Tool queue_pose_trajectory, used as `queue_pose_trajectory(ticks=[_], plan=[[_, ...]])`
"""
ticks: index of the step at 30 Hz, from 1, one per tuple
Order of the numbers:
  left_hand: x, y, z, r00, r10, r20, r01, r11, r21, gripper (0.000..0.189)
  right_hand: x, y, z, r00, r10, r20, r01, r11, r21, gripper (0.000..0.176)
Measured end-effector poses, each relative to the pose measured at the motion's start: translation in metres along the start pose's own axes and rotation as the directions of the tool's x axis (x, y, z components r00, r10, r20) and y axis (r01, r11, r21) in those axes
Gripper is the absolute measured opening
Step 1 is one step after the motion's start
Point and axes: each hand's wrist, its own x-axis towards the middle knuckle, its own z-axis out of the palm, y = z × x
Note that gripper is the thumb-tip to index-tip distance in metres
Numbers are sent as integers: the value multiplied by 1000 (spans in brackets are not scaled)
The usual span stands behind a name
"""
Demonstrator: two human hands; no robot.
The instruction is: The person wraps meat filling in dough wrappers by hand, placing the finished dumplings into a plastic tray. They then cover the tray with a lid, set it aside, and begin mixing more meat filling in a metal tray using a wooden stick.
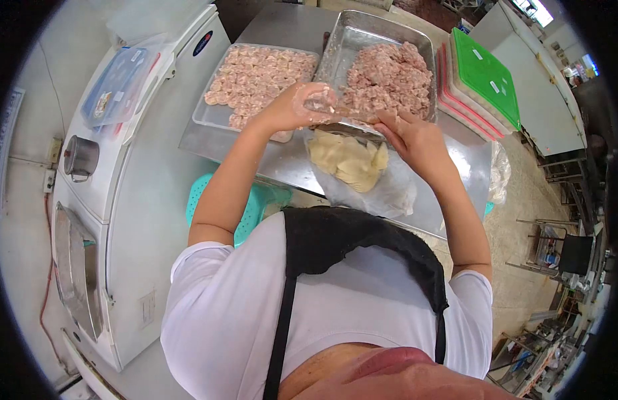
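Observation:
My left hand [301, 108], smeared with pale filling, curls around a small dumpling [320, 105] that the fingers partly hide. My right hand [410, 137] grips a narrow brownish spreading tool [354, 115], its far end reaching to the left hand. Under the hands lies a pile of thin yellowish dumpling wrappers [349, 160] on a clear plastic sheet [389, 195]. Beyond the right hand, a metal pan [349, 41] holds a mound of pink ground meat [392, 79]. At the left, a white tray [209, 117] carries rows of filled dumplings [262, 75], partly covered by my left forearm.
Stacked containers with a green lid [482, 77] stand at the table's right end. The steel table [282, 163] ends close to my apron. Below its front left edge is a turquoise plastic stool [255, 200]. A white refrigerator [169, 140] stands at the left.

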Motion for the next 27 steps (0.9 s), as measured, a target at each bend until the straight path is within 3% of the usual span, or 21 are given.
queue_pose_trajectory(ticks=[2, 3, 5, 6, 8, 9, 12, 14, 15, 17, 18, 20, 21, 22, 23, 24, 25, 27], plan=[[-9, 15, -17, 983, -183, 23, 174, 962, 210, 52, 12, -6, 0, 996, 12, 87, -13, 1000, 11, 23], [-19, 3, -21, 983, -180, 17, 173, 963, 208, 52, 20, -15, -12, 993, 61, 102, -58, 998, -37, 24], [-40, -31, -26, 976, -69, -209, 122, 959, 256, 56, 30, -31, -23, 981, 160, 107, -155, 986, -55, 27], [-41, -17, -36, 976, -68, -207, 121, 960, 253, 56, 32, -39, -14, 981, 162, 108, -157, 986, -58, 27], [-42, 24, -56, 962, -273, 1, 271, 957, 99, 61, 34, -57, 15, 997, 69, 18, -71, 993, 91, 27], [-47, 18, -61, 962, -273, 5, 271, 958, 95, 61, 37, -68, 25, 983, 122, 140, -130, 990, 51, 28], [-63, -14, -80, 983, -169, -74, 180, 966, 184, 57, 43, -77, 42, 953, 213, 217, -239, 966, 102, 28], [-88, -35, -99, 961, 15, -275, 138, 837, 530, 56, 34, -70, 50, 948, 242, 206, -263, 961, 82, 27], [-96, -39, -113, 960, 4, -278, 149, 837, 526, 56, 26, -63, 54, 959, 244, 143, -267, 948, 172, 26], [-110, -49, -145, 897, -395, -199, 438, 858, 268, 56, 4, -51, 59, 964, 250, 95, -266, 927, 265, 26], [-119, -67, -159, 892, -404, -202, 447, 855, 264, 56, -10, -46, 59, 916, 384, 117, -401, 862, 310, 26], [-141, -111, -171, 898, -370, -238, 439, 729, 526, 54, -38, -39, 57, 793, 588, 159, -601, 710, 367, 27], [-147, -120, -168, 895, -375, -240, 445, 726, 524, 54, -52, -38, 56, 729, 663, 173, -669, 636, 384, 28], [-152, -126, -165, 890, -357, -282, 455, 666, 592, 54, -65, -38, 55, 729, 661, 177, -669, 636, 385, 28], [-155, -133, -162, 886, -334, -322, 463, 599, 653, 54, -76, -38, 53, 637, 741, 213, -741, 513, 433, 28], [-157, -140, -158, 885, -337, -322, 465, 598, 653, 54, -86, -39, 52, 534, 806, 254, -796, 378, 472, 28], [-157, -146, -154, 858, -363, -365, 514, 611, 602, 56, -95, -40, 52, 533, 806, 257, -797, 377, 472, 28], [-151, -146, -145, 828, -392, -402, 560, 619, 550, 58, -110, -43, 53, 464, 845, 265, -778, 247, 577, 28]])
